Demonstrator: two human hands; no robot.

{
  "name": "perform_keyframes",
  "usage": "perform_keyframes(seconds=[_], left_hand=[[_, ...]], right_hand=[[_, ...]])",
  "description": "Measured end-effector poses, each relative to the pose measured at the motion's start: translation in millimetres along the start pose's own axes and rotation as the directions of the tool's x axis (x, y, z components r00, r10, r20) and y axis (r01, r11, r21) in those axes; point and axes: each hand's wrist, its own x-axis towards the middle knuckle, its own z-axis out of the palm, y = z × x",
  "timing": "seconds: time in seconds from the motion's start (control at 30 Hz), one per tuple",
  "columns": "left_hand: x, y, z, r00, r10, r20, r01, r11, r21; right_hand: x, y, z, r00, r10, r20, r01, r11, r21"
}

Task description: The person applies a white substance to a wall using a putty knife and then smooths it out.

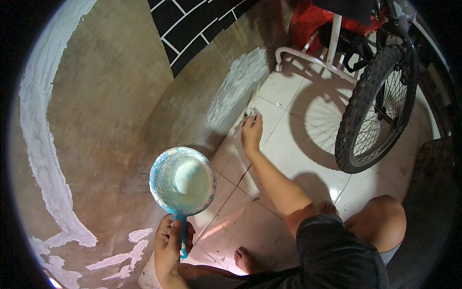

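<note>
My left hand (169,240) is closed round the handle of a light blue water dipper (160,188), held out over the floor beside the wall. White paste or paint (192,178) lies in its bottom, and white smears coat the rim and inner walls. My right hand (252,130) reaches forward and down to where the brownish wall (115,96) meets the tiles. Its fingers are bent together around something small and pale that I cannot make out. Just beyond that hand, a white patch (238,86) is spread low on the wall.
A bicycle wheel (344,130) stands on the right on white floor tiles (284,159). Behind it are a white metal rack (313,59) and a red bag (305,21). Black brick-patterned covering (192,24) is on the upper wall. White streaks (38,139) run down its left side.
</note>
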Motion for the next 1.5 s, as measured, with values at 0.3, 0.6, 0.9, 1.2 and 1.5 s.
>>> perform_keyframes(seconds=[0.3, 0.6, 0.9, 1.2, 1.5], left_hand=[[33.1, 8.3, 33.5, 0.985, -0.157, 0.068, 0.155, 0.987, 0.030], [65.5, -10.1, 47.3, 0.967, -0.201, 0.155, 0.192, 0.979, 0.074], [90.6, -33.6, 61.8, 0.950, -0.255, 0.182, 0.235, 0.964, 0.126], [99.7, -41.8, 60.1, 0.941, -0.275, 0.197, 0.261, 0.961, 0.097], [114.3, -63.8, 57.4, 0.939, -0.247, 0.240, 0.227, 0.968, 0.109]], right_hand=[[177.4, -49.4, 17.4, 0.966, -0.193, -0.172, 0.147, 0.957, -0.250], [218.0, -64.1, 29.8, 0.947, -0.265, -0.180, 0.199, 0.927, -0.317], [140.1, -27.0, 51.7, 0.927, -0.363, -0.095, 0.310, 0.884, -0.350], [204.2, -56.6, 24.6, 0.911, -0.370, -0.181, 0.289, 0.887, -0.359], [158.0, -1.4, 25.0, 0.871, -0.448, -0.203, 0.361, 0.862, -0.357]])
